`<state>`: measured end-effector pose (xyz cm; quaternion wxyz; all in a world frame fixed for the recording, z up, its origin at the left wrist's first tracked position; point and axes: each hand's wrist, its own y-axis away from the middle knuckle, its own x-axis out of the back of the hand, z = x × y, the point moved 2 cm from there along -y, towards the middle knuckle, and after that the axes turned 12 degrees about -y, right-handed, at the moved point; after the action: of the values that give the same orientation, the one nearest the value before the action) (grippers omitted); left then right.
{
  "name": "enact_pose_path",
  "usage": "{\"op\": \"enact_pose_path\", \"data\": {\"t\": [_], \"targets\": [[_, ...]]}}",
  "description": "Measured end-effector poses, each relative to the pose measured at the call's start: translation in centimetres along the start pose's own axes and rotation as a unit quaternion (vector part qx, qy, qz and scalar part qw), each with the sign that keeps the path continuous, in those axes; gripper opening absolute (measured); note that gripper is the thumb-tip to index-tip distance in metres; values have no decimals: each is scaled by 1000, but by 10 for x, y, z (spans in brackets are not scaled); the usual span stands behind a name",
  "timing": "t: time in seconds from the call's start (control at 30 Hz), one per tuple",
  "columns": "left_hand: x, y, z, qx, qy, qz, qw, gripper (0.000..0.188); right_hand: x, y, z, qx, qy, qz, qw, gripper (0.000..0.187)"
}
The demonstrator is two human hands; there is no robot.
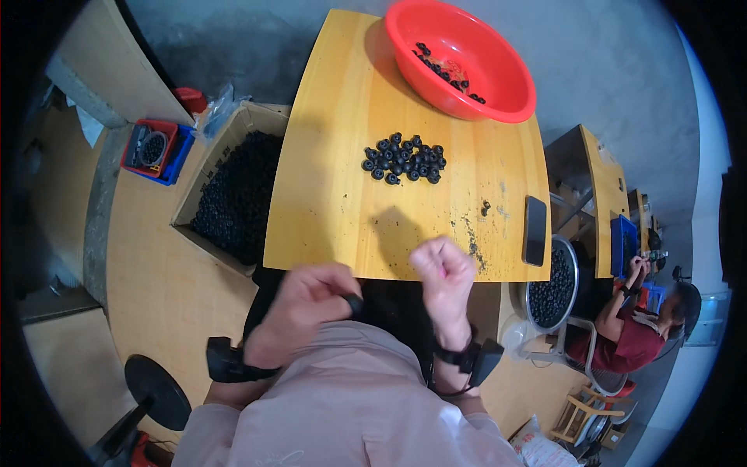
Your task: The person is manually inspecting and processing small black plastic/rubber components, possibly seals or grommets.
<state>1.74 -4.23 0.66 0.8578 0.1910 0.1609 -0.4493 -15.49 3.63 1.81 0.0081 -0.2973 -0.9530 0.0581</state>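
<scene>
The left hand (305, 305) pinches one small black ring (355, 302) at its fingertips, close to the body. The right hand (443, 271) is closed in a fist just beside it; whether it holds something, I cannot tell. For a good grip, I think the ring should stay at the fingertips, not slip into the palm. Beyond the fingers, more rings make a pile (405, 159) on the yellow board (327, 194), and farther stands a red basin (498, 93).
</scene>
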Motion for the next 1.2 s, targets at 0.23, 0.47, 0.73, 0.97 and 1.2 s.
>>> {"op": "enact_pose_path", "data": {"t": [0.23, 0.47, 0.73, 0.97, 1.2], "targets": [[131, -8, -16, -146, -43, 249, 956, 16, 39, -70, 43, -23, 258, 121, 958, 15], [169, -26, -54, -34, -121, 376, 918, 36, 30, -96, 58, 27, 435, 116, 893, 22], [107, -13, -13, -132, -51, 323, 936, 24, 17, -59, 29, -5, 124, 91, 988, 13], [1, -33, -18, -84, 38, 41, 995, 26, -27, 9, 10, 94, -42, -8, 995, 22], [-22, -29, -24, -70, 42, 22, 996, 19, -15, 27, 8, 183, 49, 4, 982, 24]]}}
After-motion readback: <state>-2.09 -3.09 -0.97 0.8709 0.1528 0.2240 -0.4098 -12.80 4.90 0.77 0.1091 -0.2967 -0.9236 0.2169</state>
